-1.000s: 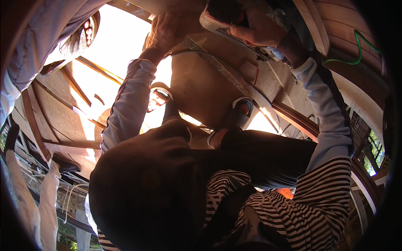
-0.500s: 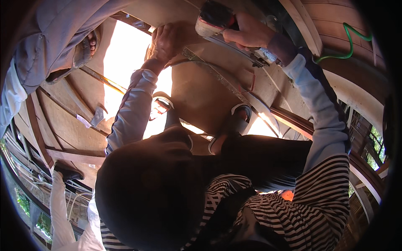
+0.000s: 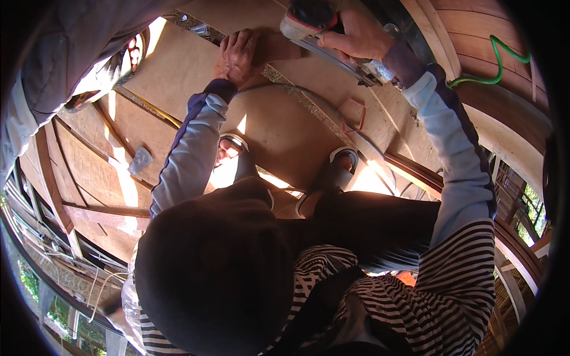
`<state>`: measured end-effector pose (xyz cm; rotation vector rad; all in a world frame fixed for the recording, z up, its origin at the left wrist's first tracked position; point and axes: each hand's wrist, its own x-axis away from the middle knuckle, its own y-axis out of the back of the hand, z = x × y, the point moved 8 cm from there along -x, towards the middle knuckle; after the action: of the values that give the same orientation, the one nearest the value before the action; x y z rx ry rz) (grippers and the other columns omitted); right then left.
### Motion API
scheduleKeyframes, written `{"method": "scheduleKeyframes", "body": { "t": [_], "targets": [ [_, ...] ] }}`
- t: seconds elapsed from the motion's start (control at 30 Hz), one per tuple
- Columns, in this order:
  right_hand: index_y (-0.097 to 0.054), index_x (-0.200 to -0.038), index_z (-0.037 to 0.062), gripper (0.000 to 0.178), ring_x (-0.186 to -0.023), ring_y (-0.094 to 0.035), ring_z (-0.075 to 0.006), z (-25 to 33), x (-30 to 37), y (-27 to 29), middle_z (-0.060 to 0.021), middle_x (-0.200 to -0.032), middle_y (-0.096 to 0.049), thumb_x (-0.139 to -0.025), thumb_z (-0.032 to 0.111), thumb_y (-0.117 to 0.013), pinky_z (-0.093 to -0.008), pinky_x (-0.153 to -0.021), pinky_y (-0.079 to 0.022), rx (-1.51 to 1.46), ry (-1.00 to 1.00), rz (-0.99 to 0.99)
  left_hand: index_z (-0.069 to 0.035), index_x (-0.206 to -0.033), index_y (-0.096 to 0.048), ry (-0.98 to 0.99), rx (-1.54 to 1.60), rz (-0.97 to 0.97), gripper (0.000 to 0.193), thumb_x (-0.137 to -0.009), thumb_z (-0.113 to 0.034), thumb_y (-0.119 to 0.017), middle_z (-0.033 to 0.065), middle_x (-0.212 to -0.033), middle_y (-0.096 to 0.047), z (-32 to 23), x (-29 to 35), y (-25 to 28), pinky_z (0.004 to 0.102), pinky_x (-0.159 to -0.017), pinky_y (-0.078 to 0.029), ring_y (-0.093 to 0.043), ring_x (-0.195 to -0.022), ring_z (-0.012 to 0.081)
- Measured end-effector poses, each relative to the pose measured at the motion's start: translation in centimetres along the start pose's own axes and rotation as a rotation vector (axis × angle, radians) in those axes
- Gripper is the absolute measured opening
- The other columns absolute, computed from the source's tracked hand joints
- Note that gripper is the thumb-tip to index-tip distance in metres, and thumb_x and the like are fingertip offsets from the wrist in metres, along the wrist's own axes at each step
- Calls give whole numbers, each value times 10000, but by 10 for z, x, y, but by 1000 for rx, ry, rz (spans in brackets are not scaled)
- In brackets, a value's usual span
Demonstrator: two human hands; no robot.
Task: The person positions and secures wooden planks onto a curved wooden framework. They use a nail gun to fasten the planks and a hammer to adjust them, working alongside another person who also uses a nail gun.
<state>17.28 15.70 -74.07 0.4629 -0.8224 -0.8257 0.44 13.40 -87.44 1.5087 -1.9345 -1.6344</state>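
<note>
The power tool [image 3: 301, 24] is black, grey and red-trimmed.

The power tool [image 3: 306, 19] is black, red and whitish; the wooden block [image 3: 279, 50], reddish brown; the far-right hose [image 3: 499, 64], green; the near shirt [image 3: 457, 270], black-and-white striped.

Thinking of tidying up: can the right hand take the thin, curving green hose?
Probably not: the right hand is wrapped around a black, red and grey power tool, though the thin green hose looks uncovered.
</note>
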Motion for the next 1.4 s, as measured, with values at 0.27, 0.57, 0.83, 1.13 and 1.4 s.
{"method": "scheduleKeyframes", "body": {
  "t": [0.27,0.57,0.83,1.13,1.4],
  "targets": [
    [-622,-764,25,245,-482,-565,-179,2,4,9,-74,-540,-576,-769,270,-599,-323,-478,-432,-3,-134,-8,-52,-1234,-508,35,43,41,749,-576,-259,-799,116,-1213,-496,-2,-1,0,448,-969,-375,-467,-1139,316],
    [-618,-785,25,243,-507,-586,-172,4,0,6,-65,-535,-569,-781,266,-590,-316,-478,-436,-13,-57,3,-67,-1209,-529,82,33,17,763,-522,-226,-819,94,-1172,-493,2,2,-10,430,-973,-373,-470,-1119,288],
    [-610,-742,33,249,-436,-531,-139,-11,-7,0,-57,-519,-563,-771,280,-598,-287,-449,-426,70,-88,54,-47,-1188,-531,96,48,49,776,-489,-217,-823,107,-1169,-491,21,1,-57,436,-933,-390,-478,-1082,296],
    [-585,-672,-2,311,-487,-562,-239,24,37,48,-146,-533,-556,-703,307,-605,-353,-505,-438,75,97,-211,-5,-1192,-499,63,15,148,695,-586,-211,-770,168,-1162,-480,-11,-8,-7,435,-916,-400,-462,-1083,349],
    [-600,-930,-6,412,-748,-628,-392,21,59,64,-239,-843,-612,-691,316,-691,-436,-668,-503,482,188,-292,-21,-1142,-460,295,-34,-5,601,-684,-303,-726,175,-1044,-549,5,16,24,519,-816,-387,-542,-938,367]
  ]
}}
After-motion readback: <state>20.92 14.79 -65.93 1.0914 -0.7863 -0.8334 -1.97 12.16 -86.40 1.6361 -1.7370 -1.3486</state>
